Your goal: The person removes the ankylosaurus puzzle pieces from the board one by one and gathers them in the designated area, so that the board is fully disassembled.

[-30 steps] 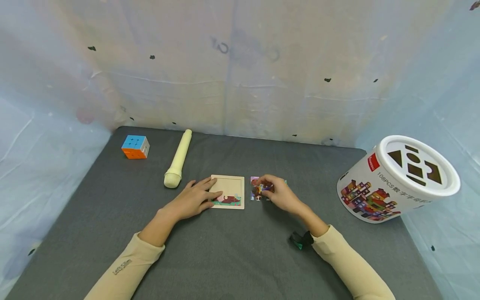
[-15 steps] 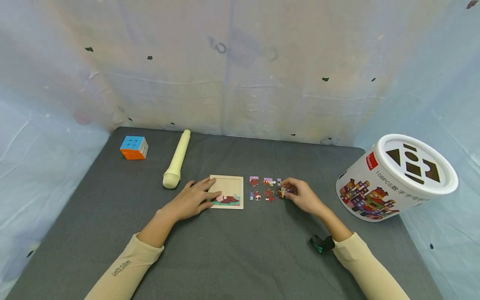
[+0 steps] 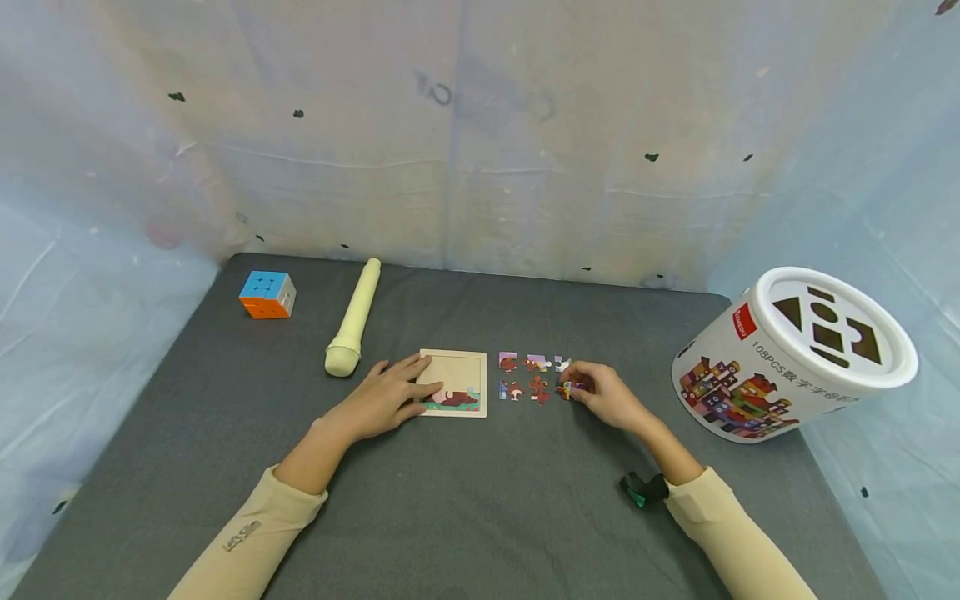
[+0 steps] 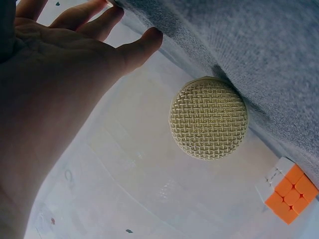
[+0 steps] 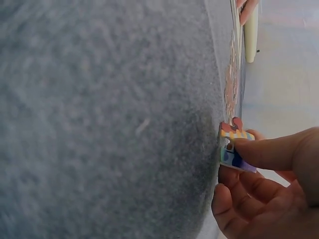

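Observation:
My left hand [image 3: 388, 395] rests with outstretched fingers on the left side of a shallow wooden puzzle tray [image 3: 467, 367]. A few picture pieces [image 3: 459, 401] lie along the tray's lower edge. To its right, loose jigsaw pieces [image 3: 538, 389] sit on the cloth in two rows. My right hand [image 3: 607, 396] is at the right end of those rows. Between thumb and fingers it pinches a colourful jigsaw piece [image 5: 232, 149], tilted up at the cloth in the right wrist view. Part of that piece is hidden by the thumb.
A pale yellow toy microphone [image 3: 354, 321] lies beyond my left hand, with a puzzle cube [image 3: 268, 295] farther left. A large white block bucket [image 3: 787, 358] leans at the right. Plastic sheeting [image 3: 480, 150] rises behind the grey cloth-covered table [image 3: 465, 517].
My right hand has moved right from over the loose pieces, uncovering them, to the row's end, where it pinches a jigsaw piece. My left hand stays on the tray.

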`<state>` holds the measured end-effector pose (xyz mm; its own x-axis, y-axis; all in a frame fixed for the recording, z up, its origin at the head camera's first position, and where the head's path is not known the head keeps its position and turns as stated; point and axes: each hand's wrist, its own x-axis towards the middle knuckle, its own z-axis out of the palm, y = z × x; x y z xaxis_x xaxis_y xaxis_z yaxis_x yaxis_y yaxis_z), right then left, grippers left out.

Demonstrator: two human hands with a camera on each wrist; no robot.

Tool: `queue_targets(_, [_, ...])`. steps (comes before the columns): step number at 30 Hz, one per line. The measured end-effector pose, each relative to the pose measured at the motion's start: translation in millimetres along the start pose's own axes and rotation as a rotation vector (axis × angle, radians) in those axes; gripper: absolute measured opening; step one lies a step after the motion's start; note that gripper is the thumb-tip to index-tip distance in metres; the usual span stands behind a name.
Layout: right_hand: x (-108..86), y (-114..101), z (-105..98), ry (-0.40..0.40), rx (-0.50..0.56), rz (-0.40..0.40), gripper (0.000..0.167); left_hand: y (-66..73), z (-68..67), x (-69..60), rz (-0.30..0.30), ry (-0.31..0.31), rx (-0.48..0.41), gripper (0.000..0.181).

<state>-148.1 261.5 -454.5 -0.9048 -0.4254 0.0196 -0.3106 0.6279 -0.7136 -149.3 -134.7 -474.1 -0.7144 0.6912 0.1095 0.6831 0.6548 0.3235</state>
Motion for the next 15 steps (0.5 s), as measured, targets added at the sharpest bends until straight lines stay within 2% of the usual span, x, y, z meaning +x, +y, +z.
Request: queue_targets(15, [-1.3, 0.4, 6.9, 0.108, -0.171, -0.042, 0.025, 3.4, -3.5, -0.4, -0.007, -0.012, 0.009, 0.047])
